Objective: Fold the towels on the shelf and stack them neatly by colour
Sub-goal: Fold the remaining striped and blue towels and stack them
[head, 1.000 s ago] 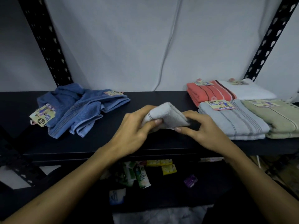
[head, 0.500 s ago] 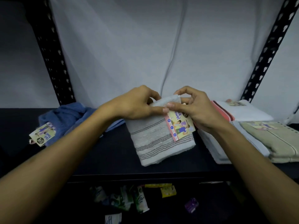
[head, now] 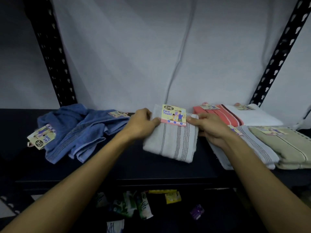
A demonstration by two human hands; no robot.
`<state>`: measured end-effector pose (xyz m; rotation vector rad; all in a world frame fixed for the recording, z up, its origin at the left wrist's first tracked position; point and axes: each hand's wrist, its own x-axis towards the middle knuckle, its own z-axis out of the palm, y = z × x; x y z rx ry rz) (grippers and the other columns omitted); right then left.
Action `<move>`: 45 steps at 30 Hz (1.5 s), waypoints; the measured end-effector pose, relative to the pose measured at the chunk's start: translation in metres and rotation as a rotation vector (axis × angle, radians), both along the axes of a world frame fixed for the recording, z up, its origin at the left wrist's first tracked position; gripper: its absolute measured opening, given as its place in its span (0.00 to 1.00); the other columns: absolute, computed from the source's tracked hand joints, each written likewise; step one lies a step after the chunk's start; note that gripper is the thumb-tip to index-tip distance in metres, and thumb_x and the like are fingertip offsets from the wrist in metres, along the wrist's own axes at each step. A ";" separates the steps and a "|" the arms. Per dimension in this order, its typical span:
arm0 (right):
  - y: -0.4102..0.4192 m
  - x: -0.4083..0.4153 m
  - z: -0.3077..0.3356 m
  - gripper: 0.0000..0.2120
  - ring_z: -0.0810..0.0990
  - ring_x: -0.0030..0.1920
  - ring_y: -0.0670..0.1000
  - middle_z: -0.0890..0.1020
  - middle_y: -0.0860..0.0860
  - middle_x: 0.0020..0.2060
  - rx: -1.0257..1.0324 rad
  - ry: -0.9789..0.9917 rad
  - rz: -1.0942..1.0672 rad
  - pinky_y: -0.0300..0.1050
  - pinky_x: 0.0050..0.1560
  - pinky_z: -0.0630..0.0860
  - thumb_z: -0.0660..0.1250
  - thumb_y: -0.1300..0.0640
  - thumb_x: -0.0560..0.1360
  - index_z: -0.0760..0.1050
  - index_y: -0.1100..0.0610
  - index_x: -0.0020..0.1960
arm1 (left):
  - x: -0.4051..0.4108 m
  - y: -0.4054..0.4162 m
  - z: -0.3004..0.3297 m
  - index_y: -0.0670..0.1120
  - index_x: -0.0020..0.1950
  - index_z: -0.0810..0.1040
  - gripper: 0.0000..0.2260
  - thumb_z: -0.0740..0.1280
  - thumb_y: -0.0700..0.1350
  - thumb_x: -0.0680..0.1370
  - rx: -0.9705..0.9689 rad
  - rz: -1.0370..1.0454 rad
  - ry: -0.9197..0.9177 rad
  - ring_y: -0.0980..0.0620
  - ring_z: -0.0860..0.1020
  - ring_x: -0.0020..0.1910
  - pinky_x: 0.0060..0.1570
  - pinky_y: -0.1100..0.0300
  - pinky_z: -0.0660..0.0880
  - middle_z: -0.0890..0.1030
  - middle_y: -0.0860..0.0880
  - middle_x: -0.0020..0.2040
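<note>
A folded pale grey towel (head: 171, 143) with dark stripes and a yellow "Face Towel" tag (head: 174, 117) lies on the black shelf (head: 117, 165) in the middle. My left hand (head: 141, 125) grips its far left corner, and my right hand (head: 210, 127) holds its far right corner. To the left lies a crumpled heap of blue towels (head: 79, 132) with tags. On the right sit folded towels: coral (head: 217, 113), white (head: 255, 115), pale grey (head: 252, 145) and beige (head: 289, 145).
Black perforated shelf posts rise at the left (head: 50, 52) and the right (head: 279, 52) before a pale wall. On the lower shelf lie several small packets (head: 141, 206), a yellow one (head: 173, 196) and a purple one (head: 196, 211).
The grey towel, held up in the air between both hands half a second ago, now lies flat on the shelf with its tag at the far edge. Both hands came down with it.
</note>
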<state>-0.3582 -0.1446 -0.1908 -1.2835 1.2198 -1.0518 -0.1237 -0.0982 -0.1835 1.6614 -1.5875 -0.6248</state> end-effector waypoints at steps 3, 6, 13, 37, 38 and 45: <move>-0.017 0.011 -0.007 0.15 0.84 0.51 0.58 0.84 0.59 0.49 -0.068 0.153 -0.095 0.52 0.52 0.81 0.79 0.58 0.70 0.76 0.60 0.49 | -0.003 0.003 -0.014 0.44 0.58 0.72 0.15 0.69 0.51 0.79 0.076 -0.003 -0.079 0.44 0.83 0.44 0.40 0.48 0.82 0.79 0.46 0.54; -0.029 0.022 -0.020 0.18 0.82 0.49 0.56 0.82 0.56 0.47 -0.130 0.385 -0.079 0.49 0.48 0.79 0.80 0.53 0.70 0.74 0.58 0.49 | -0.001 0.008 -0.025 0.45 0.60 0.69 0.16 0.69 0.49 0.79 0.157 -0.005 -0.112 0.45 0.83 0.34 0.25 0.57 0.78 0.76 0.45 0.54; -0.025 0.033 -0.043 0.12 0.78 0.52 0.56 0.80 0.54 0.50 -0.423 0.862 -0.121 0.45 0.50 0.72 0.72 0.55 0.75 0.78 0.59 0.56 | 0.000 0.007 -0.039 0.43 0.66 0.68 0.17 0.63 0.52 0.82 -0.001 0.014 -0.392 0.42 0.75 0.60 0.54 0.50 0.74 0.75 0.42 0.60; 0.043 0.006 -0.074 0.27 0.43 0.80 0.44 0.42 0.44 0.81 -0.272 1.047 0.205 0.46 0.78 0.40 0.46 0.41 0.84 0.42 0.38 0.80 | -0.001 0.031 -0.084 0.52 0.83 0.39 0.33 0.42 0.65 0.83 0.080 -0.384 -0.560 0.62 0.35 0.79 0.80 0.54 0.40 0.37 0.57 0.82; 0.050 0.003 -0.073 0.27 0.43 0.80 0.43 0.43 0.44 0.81 -0.266 1.036 0.193 0.46 0.78 0.40 0.46 0.40 0.84 0.42 0.37 0.80 | 0.001 0.032 -0.084 0.53 0.83 0.43 0.31 0.43 0.64 0.83 0.056 -0.387 -0.515 0.62 0.39 0.80 0.80 0.54 0.42 0.41 0.58 0.82; 0.105 -0.004 -0.082 0.26 0.58 0.78 0.48 0.59 0.47 0.80 -0.371 0.880 -0.014 0.46 0.78 0.55 0.55 0.43 0.83 0.60 0.46 0.80 | -0.004 0.013 -0.077 0.48 0.70 0.75 0.21 0.58 0.59 0.83 -0.077 -0.112 -0.345 0.46 0.72 0.62 0.63 0.51 0.69 0.77 0.47 0.61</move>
